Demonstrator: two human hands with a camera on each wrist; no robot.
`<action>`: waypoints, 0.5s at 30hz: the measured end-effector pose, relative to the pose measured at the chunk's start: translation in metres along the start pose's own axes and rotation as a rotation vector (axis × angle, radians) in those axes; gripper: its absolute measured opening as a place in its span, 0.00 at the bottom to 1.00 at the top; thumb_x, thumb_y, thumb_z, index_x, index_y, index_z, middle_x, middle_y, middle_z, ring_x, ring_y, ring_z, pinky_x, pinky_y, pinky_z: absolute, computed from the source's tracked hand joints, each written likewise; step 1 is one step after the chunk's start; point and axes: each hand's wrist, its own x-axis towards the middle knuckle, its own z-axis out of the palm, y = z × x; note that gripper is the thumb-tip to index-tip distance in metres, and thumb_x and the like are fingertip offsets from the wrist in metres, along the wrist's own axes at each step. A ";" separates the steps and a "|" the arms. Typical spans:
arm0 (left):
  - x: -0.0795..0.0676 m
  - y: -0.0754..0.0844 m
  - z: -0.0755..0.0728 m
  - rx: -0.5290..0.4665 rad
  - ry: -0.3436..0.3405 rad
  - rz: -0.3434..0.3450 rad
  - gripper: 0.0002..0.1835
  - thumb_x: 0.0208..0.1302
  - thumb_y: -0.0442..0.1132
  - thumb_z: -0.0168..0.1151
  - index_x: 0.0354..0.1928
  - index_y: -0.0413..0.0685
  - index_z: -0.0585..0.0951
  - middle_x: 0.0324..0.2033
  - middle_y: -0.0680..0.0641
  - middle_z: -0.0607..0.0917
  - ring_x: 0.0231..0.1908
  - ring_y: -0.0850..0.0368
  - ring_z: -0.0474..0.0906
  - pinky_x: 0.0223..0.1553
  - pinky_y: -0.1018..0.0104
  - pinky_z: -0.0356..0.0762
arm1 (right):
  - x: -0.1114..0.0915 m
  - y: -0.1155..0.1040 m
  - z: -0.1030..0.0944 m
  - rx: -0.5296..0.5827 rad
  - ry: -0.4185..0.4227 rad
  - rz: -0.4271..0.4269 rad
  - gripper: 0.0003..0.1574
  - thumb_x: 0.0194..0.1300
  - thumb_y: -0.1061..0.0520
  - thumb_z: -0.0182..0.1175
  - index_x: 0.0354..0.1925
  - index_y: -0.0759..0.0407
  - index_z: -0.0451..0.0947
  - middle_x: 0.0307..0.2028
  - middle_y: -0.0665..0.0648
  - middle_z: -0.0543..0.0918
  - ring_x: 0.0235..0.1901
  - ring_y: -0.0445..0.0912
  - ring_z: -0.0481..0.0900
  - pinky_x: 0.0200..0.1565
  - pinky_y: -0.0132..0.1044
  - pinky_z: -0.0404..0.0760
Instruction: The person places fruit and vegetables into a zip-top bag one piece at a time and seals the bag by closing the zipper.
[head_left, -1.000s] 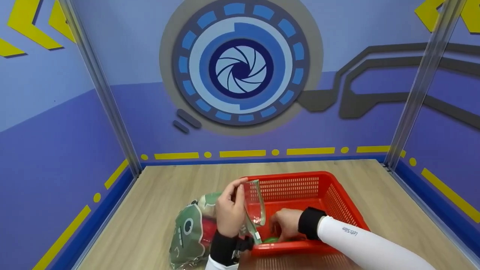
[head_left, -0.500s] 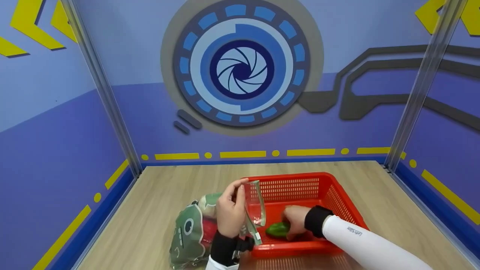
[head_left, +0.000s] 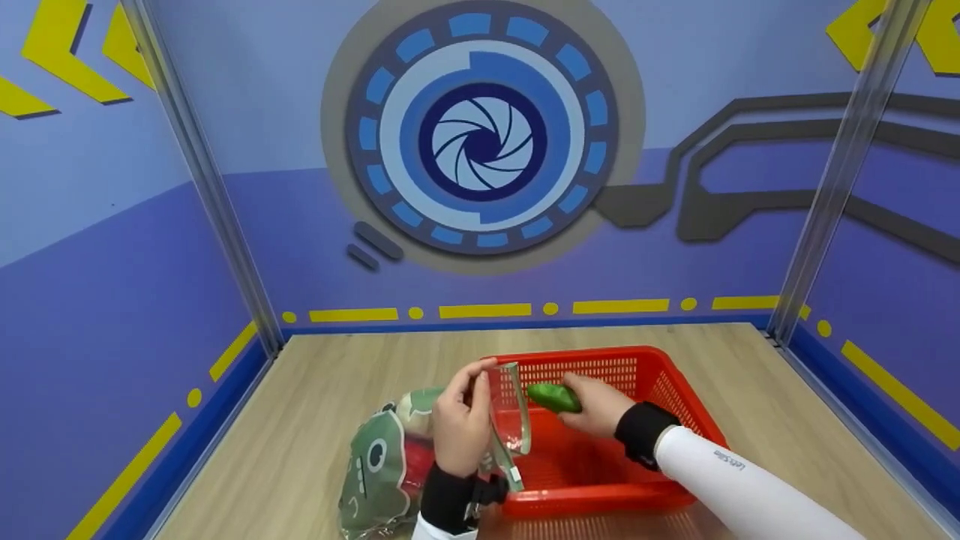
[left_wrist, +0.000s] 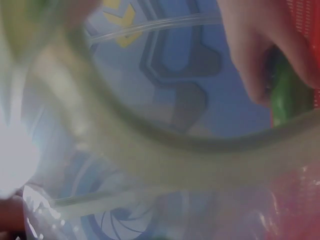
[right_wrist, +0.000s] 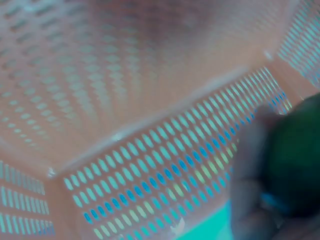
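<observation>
My left hand (head_left: 461, 427) grips the mouth of a zip bag (head_left: 375, 472) printed with a green cartoon face, and the mouth gapes toward the basket. Something red and a pale item show inside the bag. Over the red basket (head_left: 592, 496), my right hand (head_left: 600, 406) holds a shiny green pepper (head_left: 553, 397), its free end pointing left, close to the bag's zip edge. Through the bag's opening, the left wrist view catches the right hand's fingers around the pepper (left_wrist: 290, 95). The right wrist view has the pepper (right_wrist: 300, 155) dark and blurred at its right edge.
The basket has slotted walls (right_wrist: 165, 165) and stands on a wooden table (head_left: 322, 375), right of the bag. Blue and purple printed panels (head_left: 262, 225) enclose the table at the back and sides, with metal posts (head_left: 214, 202) at the corners.
The right hand has gripped the green pepper and lifted it off the basket floor, up toward the bag's mouth. The left hand and bag have stayed in place.
</observation>
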 end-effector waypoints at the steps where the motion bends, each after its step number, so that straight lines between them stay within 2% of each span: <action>1: 0.000 0.000 0.000 0.003 0.001 0.000 0.10 0.75 0.33 0.58 0.51 0.47 0.86 0.35 0.47 0.86 0.22 0.69 0.65 0.24 0.74 0.68 | 0.001 -0.002 -0.004 0.036 0.032 0.006 0.21 0.63 0.56 0.70 0.51 0.57 0.74 0.38 0.56 0.82 0.35 0.46 0.76 0.39 0.44 0.78; 4: 0.000 -0.001 0.000 0.007 0.002 0.005 0.10 0.75 0.33 0.58 0.51 0.47 0.86 0.34 0.47 0.86 0.22 0.69 0.65 0.24 0.73 0.69 | 0.001 -0.013 -0.015 0.171 0.085 0.032 0.22 0.66 0.52 0.69 0.53 0.56 0.74 0.36 0.57 0.81 0.30 0.46 0.75 0.33 0.40 0.76; 8: 0.000 -0.002 0.000 0.005 0.004 0.014 0.10 0.75 0.32 0.58 0.50 0.47 0.86 0.35 0.47 0.87 0.20 0.70 0.62 0.22 0.74 0.67 | -0.002 -0.029 -0.024 0.274 0.087 0.004 0.23 0.68 0.48 0.68 0.56 0.54 0.74 0.37 0.58 0.80 0.29 0.46 0.74 0.32 0.38 0.75; 12: 0.001 -0.004 0.000 -0.006 0.009 0.031 0.11 0.74 0.31 0.59 0.50 0.46 0.87 0.35 0.47 0.88 0.19 0.71 0.61 0.21 0.75 0.65 | -0.005 -0.045 -0.026 0.243 0.079 -0.102 0.21 0.67 0.49 0.68 0.54 0.53 0.74 0.37 0.56 0.82 0.31 0.45 0.75 0.34 0.36 0.76; 15: 0.001 -0.004 0.001 -0.007 0.015 0.043 0.11 0.74 0.31 0.59 0.50 0.46 0.87 0.31 0.48 0.86 0.20 0.71 0.61 0.22 0.75 0.65 | -0.009 -0.053 -0.025 0.227 0.073 -0.155 0.20 0.66 0.50 0.69 0.53 0.51 0.75 0.37 0.54 0.84 0.31 0.44 0.76 0.34 0.35 0.77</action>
